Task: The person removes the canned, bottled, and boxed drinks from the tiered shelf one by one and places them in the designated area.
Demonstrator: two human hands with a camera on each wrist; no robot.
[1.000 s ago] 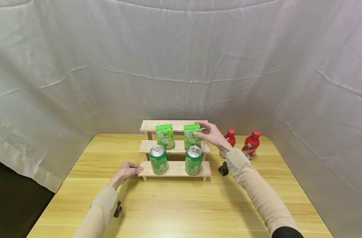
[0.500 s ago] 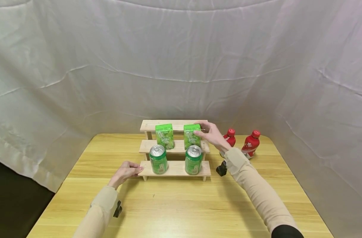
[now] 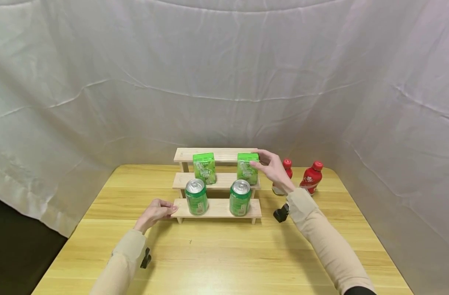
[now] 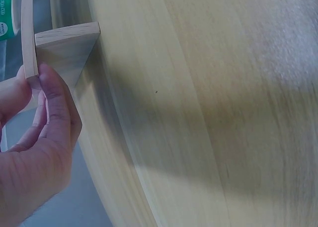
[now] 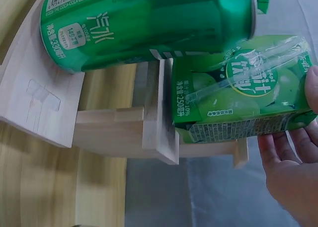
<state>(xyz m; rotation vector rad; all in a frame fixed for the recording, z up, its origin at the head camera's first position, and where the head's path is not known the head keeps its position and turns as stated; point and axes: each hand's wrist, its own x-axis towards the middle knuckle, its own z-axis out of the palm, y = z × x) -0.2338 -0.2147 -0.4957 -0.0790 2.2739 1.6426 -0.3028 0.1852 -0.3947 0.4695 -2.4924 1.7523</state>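
A three-step wooden rack [image 3: 218, 208] stands on the table. My left hand [image 3: 158, 212] pinches the left end of its lowest step; in the left wrist view the thumb and fingers [image 4: 53, 95] hold that board's edge. My right hand [image 3: 271, 167] grips the upper part of the right green juice box [image 3: 247, 170], upright at the right end of the middle step. In the right wrist view this box [image 5: 238, 88] stands at the board's end. Another juice box [image 3: 205, 169] is on the middle step's left. Two green cans [image 3: 196, 198] [image 3: 240, 199] stand on the lowest step.
Two red bottles [image 3: 311, 178] [image 3: 288, 168] stand on the table right of the rack, the nearer one partly hidden behind my right hand. Grey cloth [image 3: 224, 82] hangs behind and beside the table [image 3: 224, 254].
The right juice box has moved to the right along the middle step, with my right hand on it. My left hand has stayed at the lowest step's left end.
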